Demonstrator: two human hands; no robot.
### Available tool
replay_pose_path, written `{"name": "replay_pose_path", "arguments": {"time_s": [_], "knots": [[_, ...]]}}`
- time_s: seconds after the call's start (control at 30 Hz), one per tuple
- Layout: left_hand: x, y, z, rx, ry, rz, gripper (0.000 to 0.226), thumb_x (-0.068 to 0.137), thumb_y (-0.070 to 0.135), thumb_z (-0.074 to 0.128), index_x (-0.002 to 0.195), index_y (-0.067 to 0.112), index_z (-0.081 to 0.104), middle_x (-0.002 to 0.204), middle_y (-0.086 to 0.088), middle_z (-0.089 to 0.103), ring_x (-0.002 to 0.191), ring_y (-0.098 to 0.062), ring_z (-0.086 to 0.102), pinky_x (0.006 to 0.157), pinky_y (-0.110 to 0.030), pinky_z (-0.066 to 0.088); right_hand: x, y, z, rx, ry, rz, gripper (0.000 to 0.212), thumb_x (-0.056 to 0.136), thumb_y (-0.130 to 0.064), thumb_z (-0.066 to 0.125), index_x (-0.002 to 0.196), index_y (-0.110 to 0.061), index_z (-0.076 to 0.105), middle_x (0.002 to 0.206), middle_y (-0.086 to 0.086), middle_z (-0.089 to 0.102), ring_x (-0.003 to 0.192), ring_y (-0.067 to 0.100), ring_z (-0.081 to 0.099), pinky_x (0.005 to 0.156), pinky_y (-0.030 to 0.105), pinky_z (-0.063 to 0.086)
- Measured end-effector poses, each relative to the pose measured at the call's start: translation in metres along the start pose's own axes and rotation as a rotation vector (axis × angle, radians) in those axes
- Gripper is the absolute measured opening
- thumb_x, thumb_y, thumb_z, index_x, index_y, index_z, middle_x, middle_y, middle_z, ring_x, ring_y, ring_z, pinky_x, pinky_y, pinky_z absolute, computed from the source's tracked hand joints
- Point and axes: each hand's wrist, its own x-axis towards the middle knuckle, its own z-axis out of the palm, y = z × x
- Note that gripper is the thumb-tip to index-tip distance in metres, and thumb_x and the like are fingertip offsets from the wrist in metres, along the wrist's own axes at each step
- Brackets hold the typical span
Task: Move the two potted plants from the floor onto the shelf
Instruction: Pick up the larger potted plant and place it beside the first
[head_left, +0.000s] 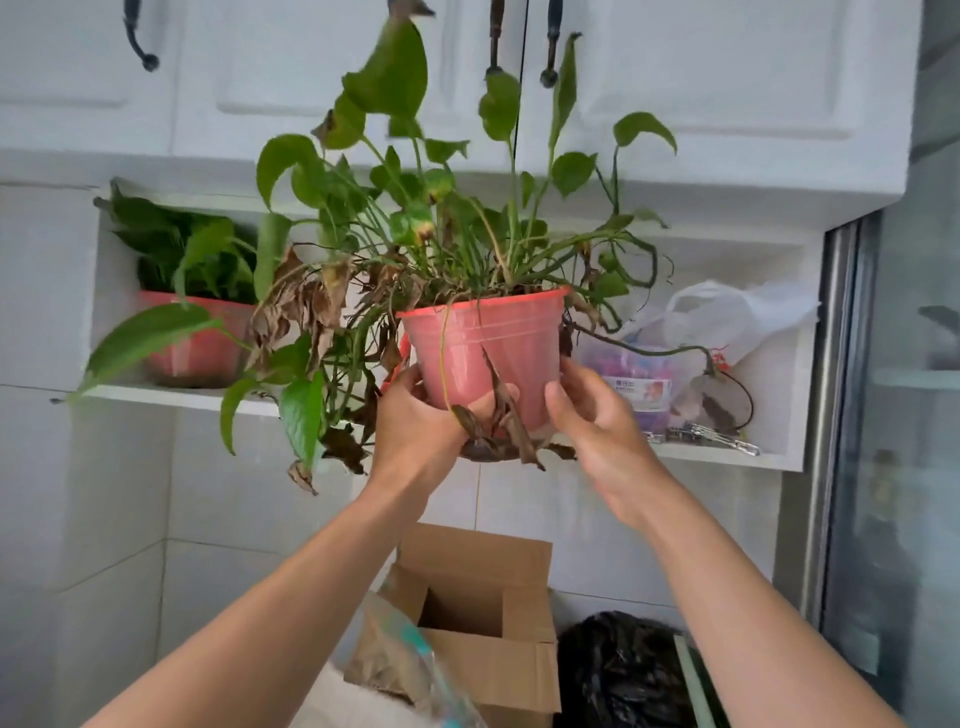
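Raised to shelf height, in front of the front edge of the white recessed shelf: a pink-red translucent plastic pot with a straggly green plant, many leaves dried brown. Carried low on the pot wall, probably because the foliage spills over the rim and leaves little else to grip. Left hand cupped under the lower left side, thumb across the front, pinning a few dead leaves against the plastic. Right hand spread and pressed flat to the lower right side, thumb forward. Gripped from both sides this way, apparently to keep the pot upright and the soil inside. Cannot tell whether the base already touches the shelf edge; hidden behind the hands and hanging leaves.

Already standing at the left end of the shelf, well back in the recess: a second red plastic pot with fuller dark green leaves. Right end taken up by a white crumpled plastic bag and a clear plastic packet with coloured contents, so only the middle stretch free, which seems to explain the aim there. Trailing stems already reaching over the packet; likely to snag on setting down. Below, a brown open cardboard box and a black plastic bag.
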Motion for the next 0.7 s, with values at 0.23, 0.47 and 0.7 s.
{"name": "replay_pose_path", "arguments": {"time_s": [0.23,0.47,0.7], "knots": [[0.007,-0.004,0.007,0.037,-0.033,0.039,0.056,0.044,0.054,0.093,0.09,0.039,0.064,0.082,0.035,0.072,0.073,0.012,0.069,0.053,-0.002,0.048,0.01,-0.003,-0.015,-0.055,-0.083,0.007,0.096,0.056,-0.043,0.091,0.141,-0.02,0.052,0.127,-0.002,0.072,0.117,0.012,0.068,0.094,0.028,0.055],[0.029,-0.008,0.015,0.117,-0.086,0.046,0.058,0.049,0.048,0.093,0.095,0.038,0.06,0.084,0.036,0.071,0.072,0.014,0.068,0.055,-0.002,0.049,0.027,-0.007,-0.012,-0.232,-0.024,-0.033,0.1,0.046,-0.049,0.092,0.133,-0.015,0.057,0.118,-0.002,0.075,0.104,0.01,0.073,0.094,0.036,0.059],[0.063,-0.009,0.017,0.179,-0.147,0.003,0.062,0.05,0.041,0.096,0.103,0.027,0.067,0.081,0.017,0.077,0.067,0.004,0.072,0.057,-0.012,0.054,0.053,-0.01,-0.009,-0.371,0.004,0.03,0.08,0.04,-0.051,0.089,0.112,-0.023,0.065,0.104,-0.003,0.078,0.096,0.015,0.074,0.089,0.042,0.06]]}}
